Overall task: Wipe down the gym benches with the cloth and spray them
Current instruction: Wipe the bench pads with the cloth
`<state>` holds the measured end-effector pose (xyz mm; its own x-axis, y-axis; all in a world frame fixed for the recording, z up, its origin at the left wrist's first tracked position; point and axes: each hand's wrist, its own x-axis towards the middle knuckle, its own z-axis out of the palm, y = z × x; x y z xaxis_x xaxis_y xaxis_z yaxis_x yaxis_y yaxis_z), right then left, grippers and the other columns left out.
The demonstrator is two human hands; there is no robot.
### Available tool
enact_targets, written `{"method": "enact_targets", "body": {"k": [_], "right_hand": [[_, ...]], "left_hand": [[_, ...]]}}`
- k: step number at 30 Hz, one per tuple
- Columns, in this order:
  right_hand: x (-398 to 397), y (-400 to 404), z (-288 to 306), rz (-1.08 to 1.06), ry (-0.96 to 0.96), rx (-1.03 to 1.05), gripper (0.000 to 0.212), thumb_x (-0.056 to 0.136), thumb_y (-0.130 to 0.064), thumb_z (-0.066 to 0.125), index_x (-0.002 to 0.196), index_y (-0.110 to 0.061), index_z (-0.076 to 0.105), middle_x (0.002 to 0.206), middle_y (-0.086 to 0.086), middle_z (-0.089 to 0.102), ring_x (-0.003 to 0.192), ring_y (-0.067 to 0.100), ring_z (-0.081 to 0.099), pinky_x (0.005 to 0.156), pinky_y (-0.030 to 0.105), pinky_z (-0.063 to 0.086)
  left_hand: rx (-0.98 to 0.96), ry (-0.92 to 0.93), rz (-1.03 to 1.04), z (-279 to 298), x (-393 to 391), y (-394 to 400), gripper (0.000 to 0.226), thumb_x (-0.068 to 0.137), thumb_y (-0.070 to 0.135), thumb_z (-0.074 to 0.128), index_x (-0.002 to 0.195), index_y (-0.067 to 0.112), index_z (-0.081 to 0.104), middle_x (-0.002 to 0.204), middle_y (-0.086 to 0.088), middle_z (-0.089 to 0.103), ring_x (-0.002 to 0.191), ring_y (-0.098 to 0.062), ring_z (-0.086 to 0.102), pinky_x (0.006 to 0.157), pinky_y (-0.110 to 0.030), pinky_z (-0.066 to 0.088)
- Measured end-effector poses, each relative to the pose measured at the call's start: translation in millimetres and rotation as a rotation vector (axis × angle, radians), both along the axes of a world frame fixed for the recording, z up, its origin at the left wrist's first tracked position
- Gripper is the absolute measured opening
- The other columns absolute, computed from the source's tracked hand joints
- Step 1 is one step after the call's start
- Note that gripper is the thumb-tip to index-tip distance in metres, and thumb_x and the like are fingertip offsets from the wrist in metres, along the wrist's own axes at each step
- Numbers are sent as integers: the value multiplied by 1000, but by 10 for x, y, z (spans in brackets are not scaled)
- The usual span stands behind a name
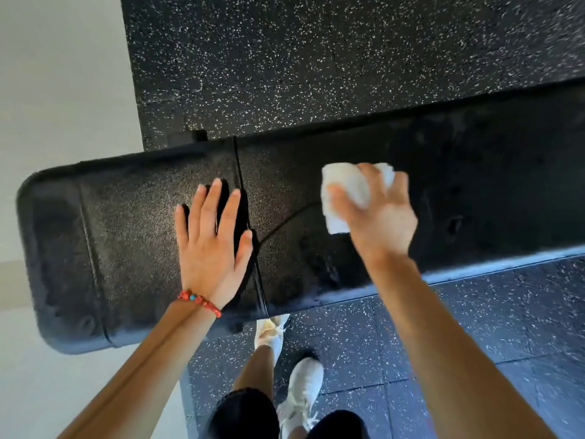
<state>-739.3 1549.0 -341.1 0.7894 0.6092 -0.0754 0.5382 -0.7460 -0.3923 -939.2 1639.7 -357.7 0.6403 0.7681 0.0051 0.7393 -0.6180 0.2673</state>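
Note:
A long black padded gym bench (pixel 126 236) runs across the view from left to right, with a seam near its middle. My left hand (pixel 212 242) lies flat on the pad just left of the seam, fingers straight and spread. My right hand (pixel 376 213) grips a folded white cloth (pixel 345 191) and holds it against the bench top right of the seam. No spray bottle is in view.
Black speckled rubber flooring (pixel 316 58) lies beyond and under the bench. A pale floor strip (pixel 63 74) runs along the left. My legs and white shoes (pixel 304 388) stand close to the bench's near edge.

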Motion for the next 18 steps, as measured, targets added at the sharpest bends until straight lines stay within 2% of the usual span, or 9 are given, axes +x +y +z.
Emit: {"method": "enact_targets", "body": {"k": [3,6,11,14,15,18], "right_hand": [[104,-164,-18,-145,-1,53,60,71,-63,45,115,-23,55,106,13,49,79,34,55,60,29,33],[-118,-145,-71,-195,22,112,52,76,-57,55,115,-22,55,107,11,48,81,33,55,59,29,32],[-962,-226,-59,60,20,155,48,69,-48,73,102,-14,65,86,18,54,63,33,57,47,33,47],[-889,-294,-55,200,-50,172,45,69,-46,75,96,-11,68,78,18,55,57,32,56,46,31,46],[-758,-346,-63,177,-60,171,45,70,-46,74,98,-12,68,80,19,55,59,33,56,47,31,45],[-330,-598,-88,-64,-45,134,50,77,-51,62,113,-16,61,100,20,52,73,37,57,54,30,38]], "left_hand": [[-7,9,-11,-2,-118,-191,51,88,31,40,134,9,44,144,-18,37,135,-35,27,111,-54,13],[-9,29,1,-2,-216,-371,50,89,31,39,133,8,46,144,-18,38,134,-36,30,110,-56,16],[-15,44,5,7,-287,-526,50,91,30,36,134,8,46,144,-19,39,134,-38,30,109,-57,15],[-14,62,2,28,-301,-556,50,91,31,34,135,8,46,144,-19,38,134,-38,30,109,-57,16],[-14,68,1,31,-299,-557,51,91,31,33,135,8,45,144,-19,38,134,-39,30,109,-58,17],[-9,83,2,31,-299,-562,51,92,31,31,136,9,43,144,-19,37,135,-38,29,109,-58,17]]}}
